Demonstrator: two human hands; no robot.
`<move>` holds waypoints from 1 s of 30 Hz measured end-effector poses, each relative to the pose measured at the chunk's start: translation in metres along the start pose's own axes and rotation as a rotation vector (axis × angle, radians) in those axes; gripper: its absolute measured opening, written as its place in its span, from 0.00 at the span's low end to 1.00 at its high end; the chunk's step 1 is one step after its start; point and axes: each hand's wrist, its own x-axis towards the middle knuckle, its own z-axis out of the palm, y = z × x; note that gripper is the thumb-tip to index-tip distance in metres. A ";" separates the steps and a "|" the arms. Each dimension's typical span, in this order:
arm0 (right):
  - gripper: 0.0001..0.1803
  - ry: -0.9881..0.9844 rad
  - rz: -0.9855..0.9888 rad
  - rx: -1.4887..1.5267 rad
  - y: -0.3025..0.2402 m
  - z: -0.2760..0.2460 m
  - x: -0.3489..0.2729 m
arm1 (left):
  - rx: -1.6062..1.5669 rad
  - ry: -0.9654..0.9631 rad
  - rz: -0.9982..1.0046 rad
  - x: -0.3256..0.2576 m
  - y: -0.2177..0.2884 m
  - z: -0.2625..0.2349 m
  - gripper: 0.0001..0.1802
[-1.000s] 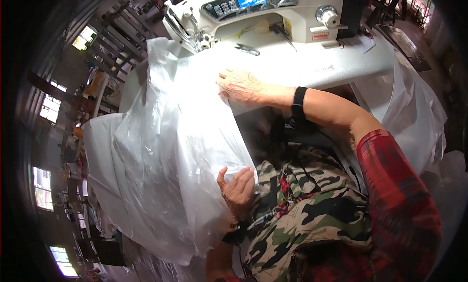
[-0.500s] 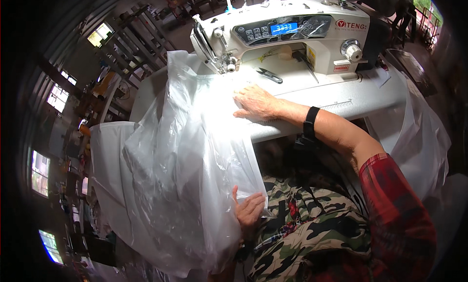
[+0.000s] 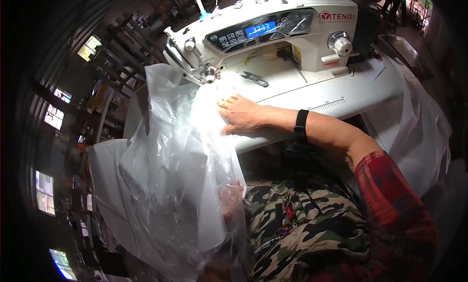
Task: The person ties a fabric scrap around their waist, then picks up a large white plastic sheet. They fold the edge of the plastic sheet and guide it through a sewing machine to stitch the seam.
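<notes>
A large translucent white plastic sheet drapes from the sewing machine's needle area down over the table's left front. My right hand lies palm down at the sheet's right edge, just in front of the presser foot, fingers stretched forward and lying flat. Glare whitens the sheet beside the fingertips. My left hand is lower down, near my lap, showing dimly through the plastic, which hides how its fingers lie. The white sewing machine stands behind, its needle head above the sheet.
Thread snips lie on the machine bed, right of the needle. A slim dark pointed tool rests under the machine arm. More translucent sheeting hangs over the table's right end. The table's front edge runs beside my right forearm.
The view has shifted, so the machine sits further left and is tilted. My left hand has gone from lying on the sheet's edge to behind the plastic. My right hand stays by the needle.
</notes>
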 end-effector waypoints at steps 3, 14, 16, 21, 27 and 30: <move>0.37 -0.032 0.004 -0.002 0.000 -0.002 0.001 | 0.019 0.025 -0.004 0.021 -0.010 -0.002 0.13; 0.39 0.072 -0.045 0.069 0.001 0.012 0.004 | 0.084 0.095 0.018 0.074 -0.037 -0.008 0.15; 0.37 0.080 -0.046 0.068 0.002 0.012 0.003 | 0.126 0.110 0.042 0.085 -0.037 -0.010 0.16; 0.28 0.062 -0.016 0.146 0.004 0.009 0.000 | 0.040 0.038 -0.480 0.109 -0.026 -0.022 0.10; 0.18 0.184 -0.013 0.289 0.005 0.009 0.002 | 0.219 0.123 -0.165 0.139 -0.066 -0.018 0.07; 0.15 0.137 0.012 0.331 0.006 0.008 0.004 | 0.064 0.207 -0.126 0.150 -0.098 -0.007 0.05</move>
